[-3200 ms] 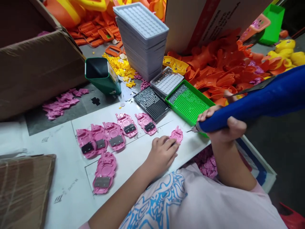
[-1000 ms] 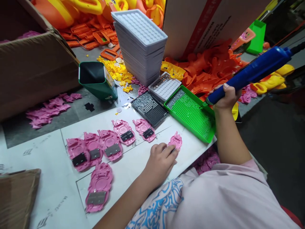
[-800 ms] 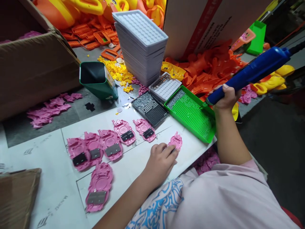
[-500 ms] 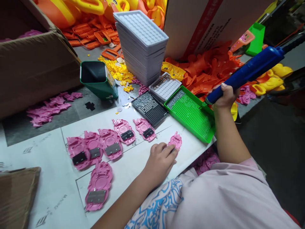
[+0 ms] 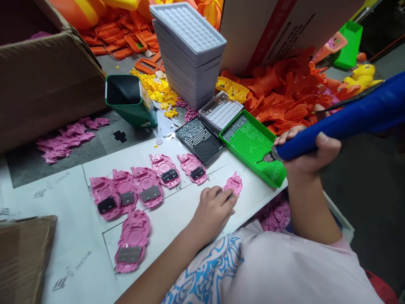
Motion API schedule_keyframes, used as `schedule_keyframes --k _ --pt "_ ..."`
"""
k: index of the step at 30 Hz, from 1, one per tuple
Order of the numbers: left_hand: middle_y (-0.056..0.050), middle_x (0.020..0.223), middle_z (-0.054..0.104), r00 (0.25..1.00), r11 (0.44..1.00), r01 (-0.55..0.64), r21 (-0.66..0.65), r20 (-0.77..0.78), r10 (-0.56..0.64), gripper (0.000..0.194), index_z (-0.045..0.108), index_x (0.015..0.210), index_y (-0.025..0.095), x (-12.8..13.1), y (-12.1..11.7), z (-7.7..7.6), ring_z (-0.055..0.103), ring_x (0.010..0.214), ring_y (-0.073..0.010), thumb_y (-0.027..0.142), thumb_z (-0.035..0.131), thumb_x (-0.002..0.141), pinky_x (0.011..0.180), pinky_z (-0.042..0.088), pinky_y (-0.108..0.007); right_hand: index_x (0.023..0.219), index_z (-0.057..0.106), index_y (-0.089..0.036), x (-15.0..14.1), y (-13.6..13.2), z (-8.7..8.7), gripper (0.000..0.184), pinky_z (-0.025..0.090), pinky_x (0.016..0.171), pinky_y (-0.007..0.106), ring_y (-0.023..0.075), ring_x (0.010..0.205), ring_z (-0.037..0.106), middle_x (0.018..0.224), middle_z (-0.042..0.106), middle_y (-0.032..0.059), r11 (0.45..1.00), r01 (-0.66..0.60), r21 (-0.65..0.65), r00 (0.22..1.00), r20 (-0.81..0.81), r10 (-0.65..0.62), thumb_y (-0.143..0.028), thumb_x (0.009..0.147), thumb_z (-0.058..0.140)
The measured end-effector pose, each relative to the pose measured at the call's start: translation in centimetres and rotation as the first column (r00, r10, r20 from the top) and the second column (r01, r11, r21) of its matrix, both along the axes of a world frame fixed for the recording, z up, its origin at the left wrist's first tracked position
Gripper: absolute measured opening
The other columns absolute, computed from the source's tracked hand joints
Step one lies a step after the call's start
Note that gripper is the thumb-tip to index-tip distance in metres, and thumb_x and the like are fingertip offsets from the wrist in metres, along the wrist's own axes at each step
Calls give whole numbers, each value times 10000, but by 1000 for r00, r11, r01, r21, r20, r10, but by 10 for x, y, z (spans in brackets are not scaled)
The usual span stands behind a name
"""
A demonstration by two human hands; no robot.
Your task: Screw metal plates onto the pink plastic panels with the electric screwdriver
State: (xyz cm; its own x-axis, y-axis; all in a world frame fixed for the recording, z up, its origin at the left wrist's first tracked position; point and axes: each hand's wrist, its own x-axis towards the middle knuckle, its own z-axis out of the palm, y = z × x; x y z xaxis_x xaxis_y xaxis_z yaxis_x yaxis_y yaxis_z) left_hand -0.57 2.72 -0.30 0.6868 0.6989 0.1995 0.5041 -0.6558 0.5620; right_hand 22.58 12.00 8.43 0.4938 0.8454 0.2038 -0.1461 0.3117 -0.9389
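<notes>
My right hand point(image 5: 311, 154) is wrapped round a blue electric screwdriver point(image 5: 354, 120); its tip sits over the front part of the green screw tray point(image 5: 253, 147). My left hand point(image 5: 217, 209) presses a small pink plastic housing point(image 5: 233, 182) onto the white work surface, its fingers covering the lower part. Several pink housings with dark or grey plates lie to the left, among them one housing point(image 5: 193, 168) beside the black tray and another point(image 5: 132, 240) nearest me. The black perforated tray point(image 5: 201, 140) holds small metal screws at its far end.
Behind the trays stands a tall stack of white trays point(image 5: 193, 55), with a smaller white tray point(image 5: 220, 110) of round parts before it. A dark green bin point(image 5: 129, 101), a cardboard box point(image 5: 47, 80), yellow bits point(image 5: 158, 88) and orange parts point(image 5: 278, 93) surround the back.
The screwdriver has been pulled back toward me and tilted lower, its tip moving forward-left within the green tray area. My left hand stays on the pink housing. The view has shifted slightly.
</notes>
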Motion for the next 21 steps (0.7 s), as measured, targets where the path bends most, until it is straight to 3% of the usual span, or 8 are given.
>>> schedule_keyframes --k 3,6,11,17,21 --pt "-66 1246 604 1000 1000 0 5 -8 0 305 579 1193 208 0 0 1 448 1032 -264 230 576 889 851 312 -439 879 563 -272 -28 -28 -3 246 476 494 342 179 492 570 614 606 -26 978 -200 56 980 -12 201 -356 650 531" --pt "-65 1251 600 1000 1000 0 15 -16 0 323 571 1211 212 0 0 2 448 1036 -262 235 579 889 852 314 -439 896 578 -283 -41 -41 -10 255 504 555 348 171 534 586 649 601 -26 957 -287 37 956 -55 288 -378 661 608" --pt "-64 1237 603 999 1000 3 13 -33 -2 317 577 1204 221 0 0 2 449 1037 -261 241 582 887 849 318 -439 840 581 -254 -42 -44 -21 286 506 591 365 176 563 580 663 585 -12 957 -291 -4 955 -55 291 -433 635 671" --pt "-53 1241 601 999 1000 2 -3 -44 -2 313 576 1199 224 1 0 3 448 1041 -264 250 585 887 854 314 -443 909 593 -282 -44 -44 -25 238 523 615 362 171 577 589 685 613 -14 950 -306 67 949 -56 310 -361 689 638" --pt "-73 1224 606 999 1000 5 -4 -51 -6 296 582 1189 225 1 0 3 449 1046 -265 259 571 896 852 315 -444 943 589 -290 -43 -44 -28 284 524 609 375 178 575 585 684 614 -18 952 -303 44 951 -55 305 -375 679 647"
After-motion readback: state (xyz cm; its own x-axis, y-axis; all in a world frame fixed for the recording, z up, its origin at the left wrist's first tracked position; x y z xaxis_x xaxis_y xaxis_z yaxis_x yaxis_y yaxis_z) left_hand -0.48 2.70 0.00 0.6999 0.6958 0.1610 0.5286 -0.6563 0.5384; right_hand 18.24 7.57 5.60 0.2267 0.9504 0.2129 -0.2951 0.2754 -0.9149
